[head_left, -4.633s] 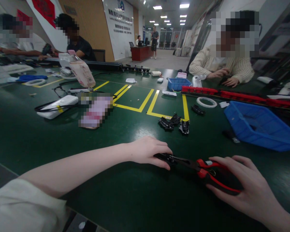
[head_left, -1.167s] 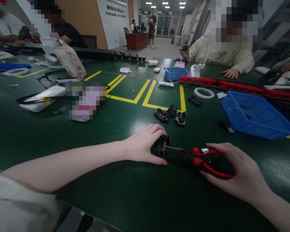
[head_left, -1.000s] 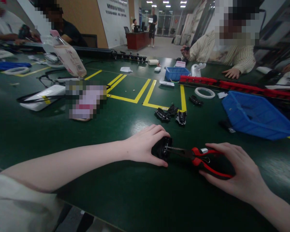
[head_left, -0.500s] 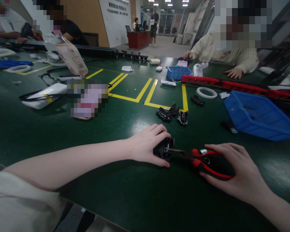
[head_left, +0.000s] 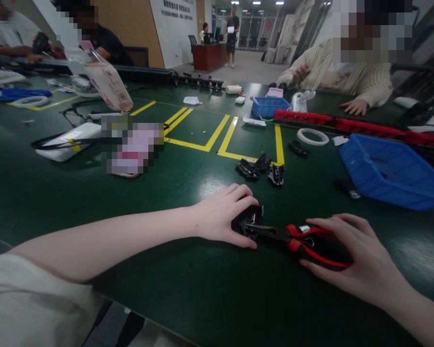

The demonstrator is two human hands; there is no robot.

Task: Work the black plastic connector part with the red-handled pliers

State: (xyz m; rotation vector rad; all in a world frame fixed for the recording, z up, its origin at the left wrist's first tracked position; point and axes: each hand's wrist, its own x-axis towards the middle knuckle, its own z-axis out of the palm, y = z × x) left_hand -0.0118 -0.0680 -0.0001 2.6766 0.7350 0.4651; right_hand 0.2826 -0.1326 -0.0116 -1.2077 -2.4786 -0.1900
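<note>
Left hand [head_left: 226, 214]: fingers and thumb closed round a black part [head_left: 248, 220], low over the near side of the table.
Right hand [head_left: 354, 258]: fingers and thumb round the red handles of a pair of pliers [head_left: 293, 233], the handles spread moderately apart.
Plier tips: at the right end of the black part, by a shiny bit (whether they bite on it is too small to tell).
Step at the black part: seemingly, working that end with the tool while the other hand braces it.
Next move: probably calls for a firm left hand and a measured squeeze, tips in line.
Green table [head_left: 202, 284]: glossy, marked with yellow tape [head_left: 188, 145]; loose black pieces [head_left: 248, 168] lie beyond the hands.
Right side: a blue bin [head_left: 369, 156], a white ring [head_left: 313, 137], a long red strip [head_left: 307, 117].
Left side: a phone [head_left: 139, 149], a white case [head_left: 70, 140], a tilted bottle [head_left: 110, 84].
Room: a person in striped sleeves [head_left: 379, 91] opposite; a reddish desk [head_left: 209, 57] far back.
</note>
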